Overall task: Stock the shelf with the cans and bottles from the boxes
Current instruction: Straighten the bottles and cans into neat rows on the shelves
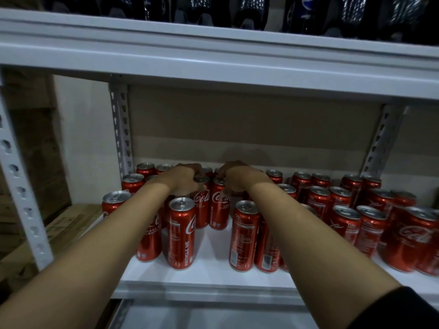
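Red slim cans stand upright on the white shelf [209,274], long axes vertical, pull-tab tops up. Nearest the front edge are a can reading "RECYCLE ME" [181,233] and another to its right [244,236], with a gap of bare shelf between them. Through that gap both forearms reach back. The left hand [183,180] curls its fingers over the top of one can [202,205], and the right hand [237,180] grips the rim of its neighbour [219,205]; these two cans stand touching, logos facing forward. This looks like the placing step: two cans set into the middle rows. Next, I judge, comes letting go without tipping either, then withdrawing between the front cans. Farther back, more cans line the rear wall, and dark bottles [249,10] sit on the tier above.
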